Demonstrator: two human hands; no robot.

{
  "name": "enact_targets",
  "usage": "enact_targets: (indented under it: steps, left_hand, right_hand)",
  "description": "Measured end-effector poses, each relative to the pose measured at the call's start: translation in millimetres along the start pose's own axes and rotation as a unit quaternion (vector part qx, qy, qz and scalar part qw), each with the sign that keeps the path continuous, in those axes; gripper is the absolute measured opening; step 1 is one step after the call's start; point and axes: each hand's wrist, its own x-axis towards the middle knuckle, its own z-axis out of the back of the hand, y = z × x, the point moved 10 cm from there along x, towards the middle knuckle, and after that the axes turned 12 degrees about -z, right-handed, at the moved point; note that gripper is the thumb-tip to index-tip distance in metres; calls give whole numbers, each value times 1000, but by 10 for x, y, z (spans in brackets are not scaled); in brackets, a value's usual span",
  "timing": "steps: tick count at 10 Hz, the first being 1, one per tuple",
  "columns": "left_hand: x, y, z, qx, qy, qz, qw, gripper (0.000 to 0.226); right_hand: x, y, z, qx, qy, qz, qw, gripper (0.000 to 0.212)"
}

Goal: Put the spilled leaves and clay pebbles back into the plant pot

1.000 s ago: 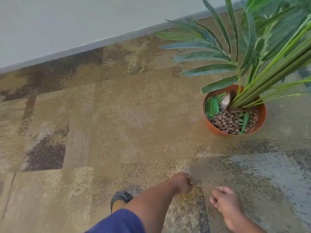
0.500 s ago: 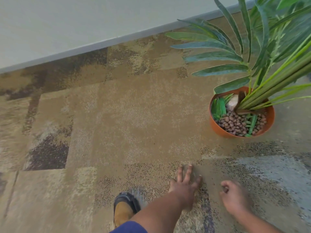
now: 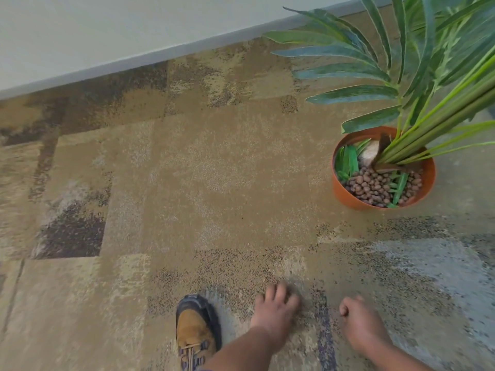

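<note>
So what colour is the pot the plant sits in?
Orange-brown, like terracotta. The plant pot shows clearly in the head view, the only one.

Both forearms bare, no sleeves, watch or rings in view. Left hand (image 3: 276,307) and right hand (image 3: 359,321) bare, no gloves. Just left of the left hand: one shoe (image 3: 197,333), hiking style, tan upper, black rubber toe cap and black sole edge, tan laces through dark eyelet tabs. Sliver of blue cloth at the bottom edge beside the left forearm, too little to tell the garment.
</note>
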Motion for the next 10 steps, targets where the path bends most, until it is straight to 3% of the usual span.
enact_targets:
  steps: [1,2,3,4,5,6,7,8,9,10]
  left_hand:
    - [24,139,147,-93,-32,59,993,68]
    - [184,49,528,-186,-66,23,980,45]
    - [317,-132,1045,-198,-156,-25,967,39]
    - [327,-391,2131,-244,-387,-67,887,33]
    - [299,-504,2756,-271,-500,-94,817,27]
    - [483,-693,3265,-259,-492,-124,822,28]
    - [614,-810,3321,-235,-434,-123,861,34]
    - [705,-836,3238,-223,-366,-118,896,40]
    - [684,-833,3241,-204,-348,-120,907,44]
    - [496,-1005,3316,-179,-347,-134,911,44]
  right_hand:
    - [45,-57,170,49,-2,-32,998,25]
    - [-1,115,524,212,4,-33,977,21]
    - [-72,350,861,329,3,-25,944,16]
    - [-107,687,1609,454,-59,37,888,16]
    - [-90,733,2133,525,-126,56,840,15]
    - [136,661,2518,617,-128,10,777,20]
    - [305,648,2501,672,-73,-20,736,20]
    - [423,608,2422,685,-40,-34,727,18]
    - [355,608,2435,656,-57,-29,752,17]
    - [-3,670,2578,496,-148,4,856,19]
